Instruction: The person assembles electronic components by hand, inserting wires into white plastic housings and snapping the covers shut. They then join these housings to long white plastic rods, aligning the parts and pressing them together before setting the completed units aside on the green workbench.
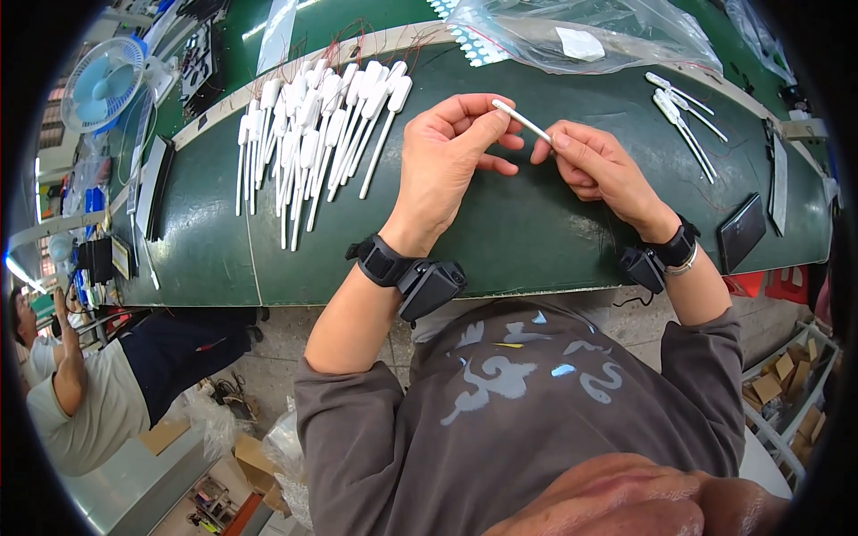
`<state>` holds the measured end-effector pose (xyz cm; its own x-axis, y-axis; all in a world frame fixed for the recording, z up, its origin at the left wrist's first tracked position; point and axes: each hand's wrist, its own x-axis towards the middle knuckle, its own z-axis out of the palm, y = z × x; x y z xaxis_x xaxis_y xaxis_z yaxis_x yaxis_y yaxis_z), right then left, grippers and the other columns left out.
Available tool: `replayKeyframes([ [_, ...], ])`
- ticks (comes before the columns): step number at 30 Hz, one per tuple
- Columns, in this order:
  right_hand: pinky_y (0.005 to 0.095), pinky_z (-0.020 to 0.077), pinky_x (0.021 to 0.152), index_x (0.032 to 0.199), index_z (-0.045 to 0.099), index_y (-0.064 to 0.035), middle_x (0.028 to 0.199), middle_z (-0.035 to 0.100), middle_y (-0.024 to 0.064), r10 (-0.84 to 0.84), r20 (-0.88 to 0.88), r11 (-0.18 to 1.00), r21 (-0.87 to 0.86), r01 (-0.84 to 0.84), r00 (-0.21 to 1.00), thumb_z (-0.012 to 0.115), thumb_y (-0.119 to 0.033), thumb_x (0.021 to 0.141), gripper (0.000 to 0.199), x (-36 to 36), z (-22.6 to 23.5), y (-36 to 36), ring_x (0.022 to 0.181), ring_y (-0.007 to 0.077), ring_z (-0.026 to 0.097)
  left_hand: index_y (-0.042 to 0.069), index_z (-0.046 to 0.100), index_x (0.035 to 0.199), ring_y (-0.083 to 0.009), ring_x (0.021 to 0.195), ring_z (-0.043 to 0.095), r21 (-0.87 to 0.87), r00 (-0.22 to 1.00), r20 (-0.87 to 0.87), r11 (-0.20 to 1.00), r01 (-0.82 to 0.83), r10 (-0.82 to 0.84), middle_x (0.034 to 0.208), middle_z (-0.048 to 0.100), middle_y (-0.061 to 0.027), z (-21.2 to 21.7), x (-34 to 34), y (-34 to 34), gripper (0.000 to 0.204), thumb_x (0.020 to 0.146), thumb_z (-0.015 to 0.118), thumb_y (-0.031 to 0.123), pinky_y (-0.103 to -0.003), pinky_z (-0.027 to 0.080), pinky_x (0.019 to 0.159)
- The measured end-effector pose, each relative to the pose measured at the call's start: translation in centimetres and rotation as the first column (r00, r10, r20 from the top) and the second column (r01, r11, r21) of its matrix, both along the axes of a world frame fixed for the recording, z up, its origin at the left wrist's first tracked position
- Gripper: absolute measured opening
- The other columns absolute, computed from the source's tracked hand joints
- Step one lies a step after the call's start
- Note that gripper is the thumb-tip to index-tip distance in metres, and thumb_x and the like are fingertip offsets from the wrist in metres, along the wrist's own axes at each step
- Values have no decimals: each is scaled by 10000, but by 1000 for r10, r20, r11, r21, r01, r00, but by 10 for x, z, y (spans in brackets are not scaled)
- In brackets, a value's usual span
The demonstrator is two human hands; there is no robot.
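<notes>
Centrally, just above the green work surface (500, 241), a thin white stick (523, 121) is being held between both hands, slanting down from its upper end at the left hand (451, 147) to its lower end at the right hand (594, 165). The upper end is being pinched by the left thumb and forefinger, with the remaining left fingers curled loosely inward; the lower end is being gripped by the right fingertips, with the other right fingers folded toward the palm. Neither hand is being rested flat on the surface, and the stick is being kept clear of it, in the gap between the two hands. A dark strap with a black device (420, 277) is being worn on the left wrist, and a similar band (661, 255) on the right. Beyond and to the left of the left hand, a large spread of white paddle-ended sticks with thin wires (313, 134) is lying on the surface, well apart from the fingers. Beyond and to the right of the right hand, a small group of similar white sticks (684, 112) is lying. Directly beyond both hands, a clear plastic bag (581, 36) is lying at the far edge. Near the right wrist, a flat black rectangular item (742, 232) is lying on the surface.
</notes>
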<state>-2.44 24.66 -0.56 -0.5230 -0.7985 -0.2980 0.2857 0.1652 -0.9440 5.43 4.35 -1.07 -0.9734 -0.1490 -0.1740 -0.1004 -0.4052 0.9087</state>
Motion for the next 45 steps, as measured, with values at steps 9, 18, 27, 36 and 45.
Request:
replayKeyframes([
  [9,238,284,481,1022,610,-44,638,409,-34,-118,-572,991,-18,132,811,488,-230,1046,224,7,-16,-4,535,55,359,-60,659,1136,-174,852,707,-89,993,-91,993,-79,71,980,709,-125,4,3,6,281,962,648,160,-280,603,675],
  [18,336,435,550,1010,630,-34,753,608,104,-78,-907,977,12,211,413,594,-96,964,86,9,-2,1,595,259,573,-70,659,1134,-182,857,715,-212,985,-164,973,-94,59,959,713,-135,6,5,8,252,978,626,125,-268,600,681],
  [27,368,462,550,996,628,-57,758,611,81,-143,-966,979,-106,176,216,673,-93,889,122,9,-1,7,640,289,606,-6,712,1041,-130,764,686,-513,951,-301,853,-96,-74,924,703,-93,-1,7,16,171,875,726,35,-246,563,617],
  [36,352,435,525,958,624,-83,734,524,39,-28,-998,998,-25,64,49,711,-76,784,195,2,3,11,644,226,556,42,691,876,-151,609,620,-827,804,-486,477,-297,-342,830,660,-68,9,4,3,213,724,838,20,-255,489,508],
  [45,347,428,520,957,627,-74,736,520,33,-56,-993,998,-56,2,106,710,-77,759,214,5,4,8,631,218,541,44,686,860,-155,592,607,-809,763,-529,491,-322,-372,766,656,-60,7,6,3,225,704,846,21,-270,471,489],
])
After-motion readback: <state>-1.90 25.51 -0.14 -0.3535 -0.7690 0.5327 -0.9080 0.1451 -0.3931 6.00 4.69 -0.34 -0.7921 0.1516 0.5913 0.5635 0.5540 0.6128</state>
